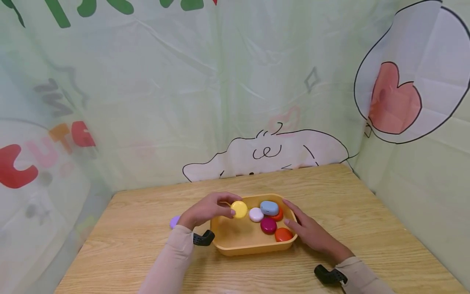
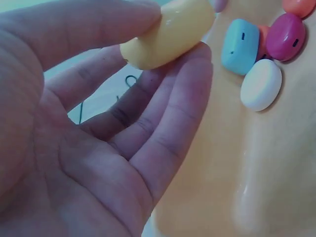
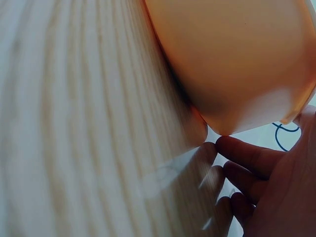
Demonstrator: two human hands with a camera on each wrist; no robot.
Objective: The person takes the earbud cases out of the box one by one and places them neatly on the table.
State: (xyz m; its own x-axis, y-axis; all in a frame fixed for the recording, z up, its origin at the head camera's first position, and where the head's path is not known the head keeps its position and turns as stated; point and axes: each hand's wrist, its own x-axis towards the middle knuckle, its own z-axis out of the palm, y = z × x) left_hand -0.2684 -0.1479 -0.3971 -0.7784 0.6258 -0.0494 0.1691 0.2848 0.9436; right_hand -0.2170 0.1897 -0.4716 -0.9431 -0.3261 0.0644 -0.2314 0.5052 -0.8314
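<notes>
My left hand (image 1: pixel 211 209) pinches a round, glossy yellow earbud case (image 1: pixel 239 209) between thumb and fingertips, above the left part of a yellow-orange plastic bin (image 1: pixel 253 248). In the left wrist view the yellow case (image 2: pixel 173 34) is seen edge-on and lies clear of the palm. My right hand (image 1: pixel 312 232) holds the bin's right side, thumb over the rim and fingers along the outer wall. Inside the bin sit a blue case (image 1: pixel 269 208), a white one (image 1: pixel 256 214), a magenta one (image 1: pixel 268 225) and an orange-red one (image 1: pixel 284 234). Another orange-red case (image 1: pixel 280 214) is partly hidden under the blue one.
On the wooden table (image 1: pixel 147 237), a purple rounded object (image 1: pixel 174 222) lies left of the bin, partly covered by my left wrist. Printed curtains (image 1: pixel 165 102) hang around the table's back and sides. Black straps with cameras (image 1: pixel 330 275) are on both wrists.
</notes>
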